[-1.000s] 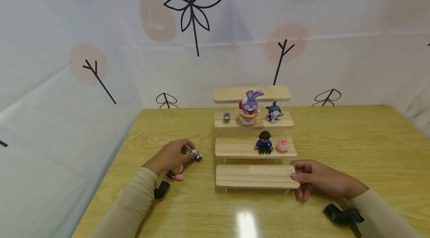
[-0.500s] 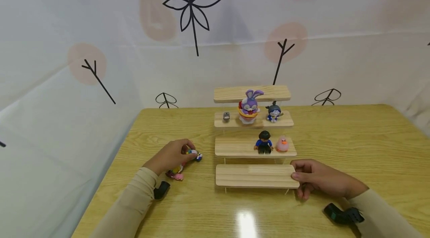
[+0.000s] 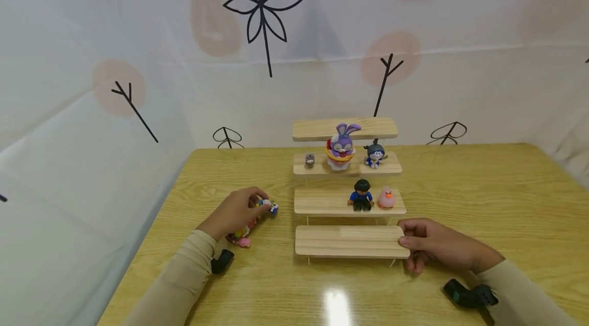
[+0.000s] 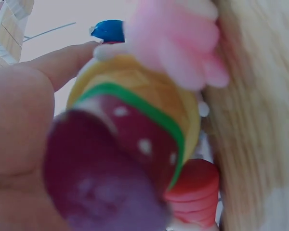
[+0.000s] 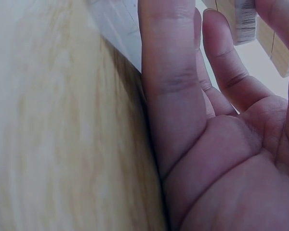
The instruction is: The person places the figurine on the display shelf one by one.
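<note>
My left hand [image 3: 236, 212] pinches a small blue-and-white figurine [image 3: 274, 208] between thumb and fingers, low over the table left of a tiered wooden display shelf [image 3: 349, 241]. Under that hand lie more toys, partly hidden, among them a pink piece [image 3: 244, 242]. Close up in the left wrist view are a dark purple and yellow toy [image 4: 130, 130], a pink toy [image 4: 178, 38], a red ridged piece [image 4: 195, 190] and a blue tip [image 4: 108, 31] near a finger. My right hand [image 3: 444, 245] grips the right end of the lowest tier; its curled fingers [image 5: 171, 86] show in the right wrist view.
A purple rabbit figurine [image 3: 340, 147], a tiny grey figure [image 3: 310, 160] and a dark-blue-capped figure [image 3: 375, 155] stand on an upper tier. Below sit a blue-shirted doll [image 3: 362, 195] and a pink bird toy [image 3: 386, 198]. A printed cloth [image 3: 322, 91] hangs behind the table.
My left hand and the figurine in it have shifted slightly up and away from the front. The right hand and shelf stay put.
</note>
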Motion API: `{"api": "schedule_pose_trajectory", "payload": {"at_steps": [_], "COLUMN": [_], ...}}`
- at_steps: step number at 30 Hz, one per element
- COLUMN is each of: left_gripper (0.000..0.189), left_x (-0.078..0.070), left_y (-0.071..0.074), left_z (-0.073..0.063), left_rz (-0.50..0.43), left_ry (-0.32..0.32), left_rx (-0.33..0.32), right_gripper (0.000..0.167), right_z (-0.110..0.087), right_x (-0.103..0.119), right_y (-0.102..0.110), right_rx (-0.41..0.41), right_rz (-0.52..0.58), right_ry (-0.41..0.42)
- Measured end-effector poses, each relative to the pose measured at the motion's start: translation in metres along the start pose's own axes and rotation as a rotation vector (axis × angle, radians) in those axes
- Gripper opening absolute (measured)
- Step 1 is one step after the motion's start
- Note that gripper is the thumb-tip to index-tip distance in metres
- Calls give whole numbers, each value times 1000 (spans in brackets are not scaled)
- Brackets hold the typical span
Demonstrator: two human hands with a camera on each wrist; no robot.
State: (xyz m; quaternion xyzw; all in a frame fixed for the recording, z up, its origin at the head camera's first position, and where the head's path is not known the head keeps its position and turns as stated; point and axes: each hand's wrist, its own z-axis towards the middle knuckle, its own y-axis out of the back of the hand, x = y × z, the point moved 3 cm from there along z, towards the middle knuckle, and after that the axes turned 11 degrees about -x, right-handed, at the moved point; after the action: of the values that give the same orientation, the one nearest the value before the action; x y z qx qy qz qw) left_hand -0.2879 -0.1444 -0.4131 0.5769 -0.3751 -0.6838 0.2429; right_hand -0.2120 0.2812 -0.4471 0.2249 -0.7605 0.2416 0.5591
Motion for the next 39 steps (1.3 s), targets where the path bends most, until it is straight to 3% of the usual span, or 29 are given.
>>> {"api": "schedule_pose_trajectory", "payload": {"at_steps": [5,11,20,25,31,39], "left_gripper": [31,36,32,33,34,34], "left_x": [-6,-24,-48,-66,-86,-100], "left_y": [3,8,13,18,18,11], "left_z": [-2,-3,-9,-17,-26,-30], "left_rz": [-39,-40,-126,-148,-105,22], "left_ry": [-14,-106,-200,-299,-471,-594], "left_rx": [-46,-152,-302,-401,-465,-483], "right_gripper": [16,15,14,13,14,14], "right_z": [-2,-3,-4,-3,-2,-1], "right_x": [-2,0,1,1,-1,0], "right_y": [1,2,2,2,1,-1], "right_rx": [-9,-13,-16,-20,-15,9], "right_rz": [-2,-2,-11,-4,-5,23], "right_ry": [-8,7,27,25,17,29]}}
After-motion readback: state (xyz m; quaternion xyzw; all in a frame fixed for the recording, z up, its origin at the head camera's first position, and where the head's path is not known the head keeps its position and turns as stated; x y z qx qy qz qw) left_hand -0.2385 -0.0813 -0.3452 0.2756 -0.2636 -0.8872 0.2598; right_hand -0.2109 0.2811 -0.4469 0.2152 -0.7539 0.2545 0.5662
